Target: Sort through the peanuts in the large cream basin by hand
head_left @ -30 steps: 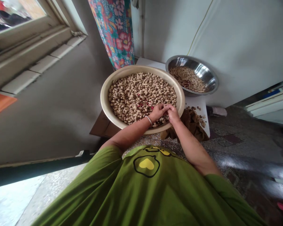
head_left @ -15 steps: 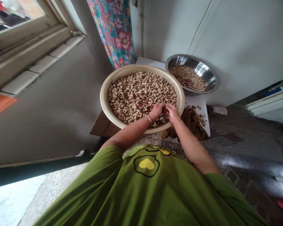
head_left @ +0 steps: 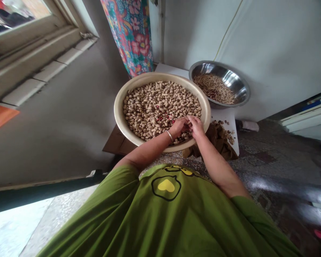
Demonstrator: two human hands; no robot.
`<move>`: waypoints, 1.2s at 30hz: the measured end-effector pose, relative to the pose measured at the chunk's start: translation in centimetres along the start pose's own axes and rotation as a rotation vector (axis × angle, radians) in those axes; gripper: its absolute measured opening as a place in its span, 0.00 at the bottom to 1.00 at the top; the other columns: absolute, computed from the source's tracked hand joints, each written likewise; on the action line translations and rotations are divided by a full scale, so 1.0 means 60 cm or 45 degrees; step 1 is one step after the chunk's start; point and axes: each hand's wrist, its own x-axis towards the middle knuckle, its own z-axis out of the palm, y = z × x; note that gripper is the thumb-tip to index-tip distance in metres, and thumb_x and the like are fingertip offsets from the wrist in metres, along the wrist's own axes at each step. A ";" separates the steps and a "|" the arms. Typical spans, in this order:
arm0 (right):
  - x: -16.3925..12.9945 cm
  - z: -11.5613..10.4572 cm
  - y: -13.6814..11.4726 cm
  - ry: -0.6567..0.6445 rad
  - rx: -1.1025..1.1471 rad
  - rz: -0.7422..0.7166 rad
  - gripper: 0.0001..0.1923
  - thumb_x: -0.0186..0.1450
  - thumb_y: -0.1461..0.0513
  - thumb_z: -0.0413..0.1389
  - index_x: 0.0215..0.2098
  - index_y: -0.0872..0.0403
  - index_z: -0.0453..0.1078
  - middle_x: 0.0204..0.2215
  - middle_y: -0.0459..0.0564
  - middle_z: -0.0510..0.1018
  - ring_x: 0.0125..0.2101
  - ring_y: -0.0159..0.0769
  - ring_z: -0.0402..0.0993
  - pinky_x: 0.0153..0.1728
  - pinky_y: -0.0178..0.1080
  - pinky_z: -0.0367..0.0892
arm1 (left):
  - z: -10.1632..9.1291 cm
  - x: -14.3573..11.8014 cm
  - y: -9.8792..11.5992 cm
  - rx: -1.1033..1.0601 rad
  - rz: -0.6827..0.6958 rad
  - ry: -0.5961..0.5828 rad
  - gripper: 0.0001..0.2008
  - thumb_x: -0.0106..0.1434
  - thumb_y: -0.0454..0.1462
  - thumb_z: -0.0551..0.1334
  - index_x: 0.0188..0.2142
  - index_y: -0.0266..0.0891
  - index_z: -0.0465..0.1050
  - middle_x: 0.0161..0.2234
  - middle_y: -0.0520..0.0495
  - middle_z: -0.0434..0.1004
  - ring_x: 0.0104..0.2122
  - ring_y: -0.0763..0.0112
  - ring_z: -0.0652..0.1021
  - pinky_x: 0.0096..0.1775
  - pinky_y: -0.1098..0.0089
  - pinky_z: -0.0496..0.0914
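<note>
A wide cream-coloured basin (head_left: 120, 117) is filled with unshelled peanuts (head_left: 155, 103). Several red kernels (head_left: 164, 117) lie among the shells near the middle. Over the basin's near right side, my left hand (head_left: 179, 126), with a silver bangle at the wrist, is closed with its fingertips bent inward. My right hand (head_left: 196, 125) meets it there, thumb and fingers pinched together. Between the two sets of fingertips is a peanut, mostly hidden by the fingers.
A steel bowl (head_left: 240, 85) holding pale, broken shells stands behind to the right on a white tabletop (head_left: 226, 116). Brown cloth (head_left: 219, 142) and loose nuts (head_left: 230, 136) lie beside the basin. A flowered curtain (head_left: 136, 39) hangs behind, and a windowsill (head_left: 48, 71) runs along the left wall.
Both hands stay at the same spot over the basin, fingertips still together. The fingers have shifted slightly, with the right hand's a little higher.
</note>
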 end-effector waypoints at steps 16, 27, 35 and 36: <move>0.094 -0.258 -0.071 0.766 0.169 0.256 0.06 0.66 0.64 0.56 0.35 0.53 0.61 0.20 0.39 0.68 0.21 0.25 0.68 0.31 0.31 0.72 | -0.020 0.020 0.005 0.248 0.079 0.444 0.07 0.56 0.28 0.59 0.32 0.32 0.77 0.24 0.50 0.73 0.24 0.77 0.71 0.26 0.76 0.61; 0.065 -0.144 -0.052 0.289 -0.971 -0.485 0.07 0.65 0.61 0.58 0.37 0.54 0.77 0.29 0.47 0.79 0.32 0.35 0.74 0.39 0.36 0.69 | -0.021 0.021 0.012 0.326 0.295 0.499 0.09 0.64 0.35 0.58 0.30 0.35 0.73 0.19 0.55 0.61 0.21 0.77 0.61 0.27 0.73 0.56; 0.050 -0.070 -0.047 -0.006 -1.813 -0.390 0.09 0.67 0.63 0.58 0.41 0.53 0.81 0.43 0.58 0.80 0.45 0.46 0.75 0.50 0.44 0.69 | -0.020 0.019 0.013 0.276 0.319 0.517 0.11 0.56 0.26 0.56 0.36 0.36 0.72 0.25 0.54 0.68 0.22 0.77 0.63 0.26 0.74 0.56; 0.051 -0.064 -0.045 -0.031 -1.851 -0.369 0.09 0.67 0.62 0.59 0.42 0.53 0.82 0.44 0.58 0.79 0.45 0.47 0.75 0.50 0.45 0.69 | -0.019 0.018 0.014 0.268 0.308 0.518 0.10 0.56 0.26 0.56 0.36 0.36 0.71 0.25 0.54 0.67 0.21 0.77 0.63 0.26 0.74 0.56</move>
